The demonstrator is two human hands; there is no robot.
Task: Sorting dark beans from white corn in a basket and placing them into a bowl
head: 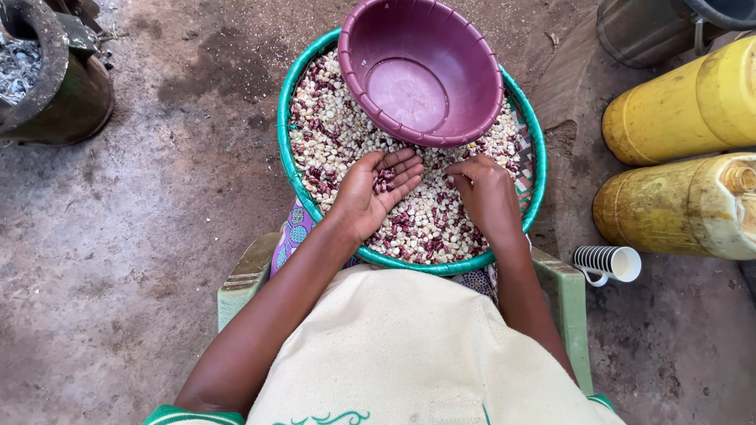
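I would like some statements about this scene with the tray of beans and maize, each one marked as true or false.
1. The left hand lies palm up with dark red beans in it. True.
2. The purple bowl is full of beans. False: nothing shows inside it, and it rests on the far part of the tray.
3. The right hand rests palm down on the mixed grains. True.
4. The round tray has a yellow rim. False: the rim is green.
5. A striped cup lies on its side on the ground to the person's right. True.
6. The two yellow jerrycans stand to the person's left. False: they are on the right.
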